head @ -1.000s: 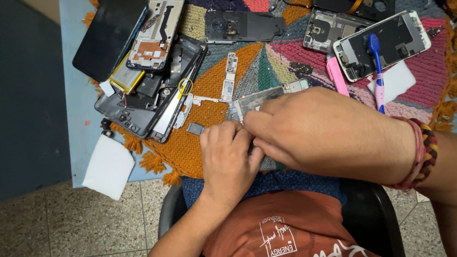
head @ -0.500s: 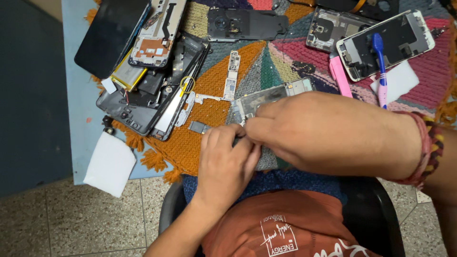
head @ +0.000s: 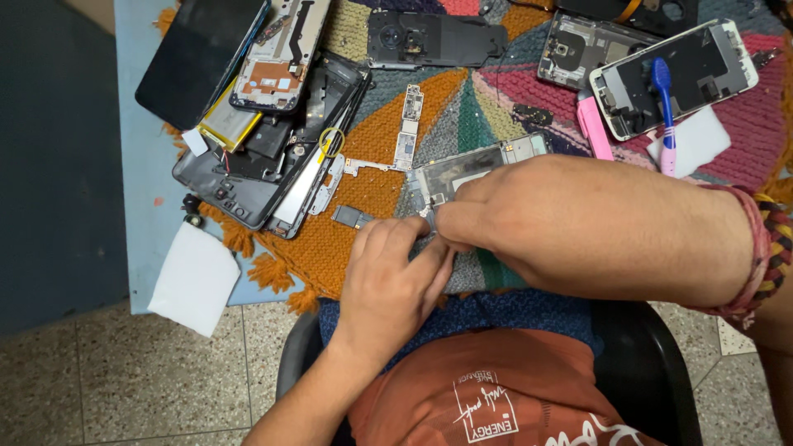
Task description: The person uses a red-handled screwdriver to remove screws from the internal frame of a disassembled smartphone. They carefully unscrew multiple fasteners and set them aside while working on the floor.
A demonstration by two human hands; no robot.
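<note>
An opened phone frame [head: 475,169] lies on a colourful woven mat [head: 376,186] at the table's near edge. My left hand [head: 392,285] rests on the frame's lower end with its fingers curled onto it. My right hand [head: 578,227] lies across the frame from the right, its fingertips pinched at the frame's lower left corner, close to my left fingers. What the fingertips pinch is too small to tell. Most of the frame is hidden under both hands.
A pile of dismantled phones [head: 264,140] with a yellow battery [head: 223,124] lies at left. A circuit board strip [head: 407,128], a pink pry tool [head: 593,128], a blue toothbrush [head: 663,107] on a phone shell [head: 673,74] and white paper [head: 194,277] surround the hands.
Both hands stay on the phone frame. The right fingertips have shifted slightly left towards the left hand's fingers.
</note>
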